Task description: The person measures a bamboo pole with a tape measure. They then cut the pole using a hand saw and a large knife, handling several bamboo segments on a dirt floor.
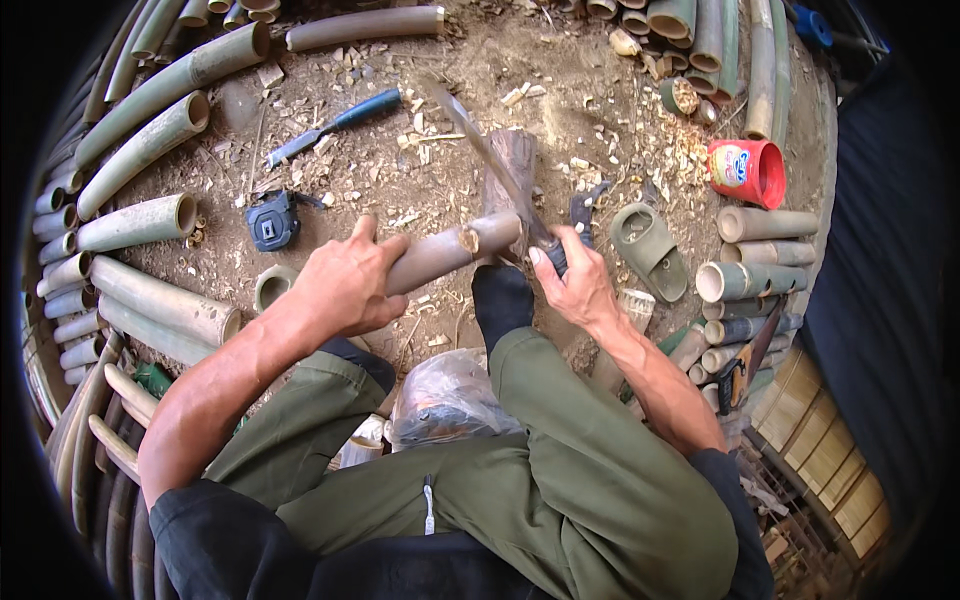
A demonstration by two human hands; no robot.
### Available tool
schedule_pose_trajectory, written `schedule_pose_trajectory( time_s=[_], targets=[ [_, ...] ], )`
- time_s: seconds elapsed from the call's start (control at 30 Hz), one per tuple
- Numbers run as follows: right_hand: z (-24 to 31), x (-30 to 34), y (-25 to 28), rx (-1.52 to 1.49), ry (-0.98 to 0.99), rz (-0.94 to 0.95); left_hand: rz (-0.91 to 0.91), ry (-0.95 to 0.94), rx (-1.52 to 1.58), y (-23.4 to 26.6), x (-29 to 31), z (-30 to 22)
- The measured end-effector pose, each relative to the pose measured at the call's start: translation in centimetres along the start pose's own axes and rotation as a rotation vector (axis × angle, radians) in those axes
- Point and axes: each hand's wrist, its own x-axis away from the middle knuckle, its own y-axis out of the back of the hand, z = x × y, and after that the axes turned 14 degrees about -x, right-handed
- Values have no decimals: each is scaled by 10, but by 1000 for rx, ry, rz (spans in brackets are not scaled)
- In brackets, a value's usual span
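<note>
My left hand (350,278) is closed around a short bamboo tube (437,254), which points away to the right with a node near its far end. My right hand (580,280) grips the dark handle of a machete (500,172). Its long blade slants up and to the left past the tube's end, its tip blurred. Beneath the blade lies a wooden block (517,150) on the ground. Whether the blade touches the tube or the block I cannot tell. My socked foot (503,300) is just below the tube's end.
A blue-handled chisel (340,125) and a tape measure (272,221) lie left on chip-strewn dirt. Bamboo tubes (140,222) line both sides. An olive sandal (648,250), a red tub (748,172) and a handsaw (745,365) are right. Between my legs is a plastic bag (450,395).
</note>
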Motion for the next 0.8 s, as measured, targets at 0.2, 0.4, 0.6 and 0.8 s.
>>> schedule_pose_trajectory(
  time_s=[0.2,0.4,0.6,0.8],
  targets=[
    [-17,2,-9,215,168,21,-25,-46,35,-5,-2,3],
    [18,-4,-4,31,98,6,-86,-41,-46,-9,0,-1],
    [-31,-2,2,241,85,61,-267,-13,-223,-13,4,-17],
    [23,-4,0,-15,180,-32,-426,-37,-361,-32,14,-21]
  ],
)
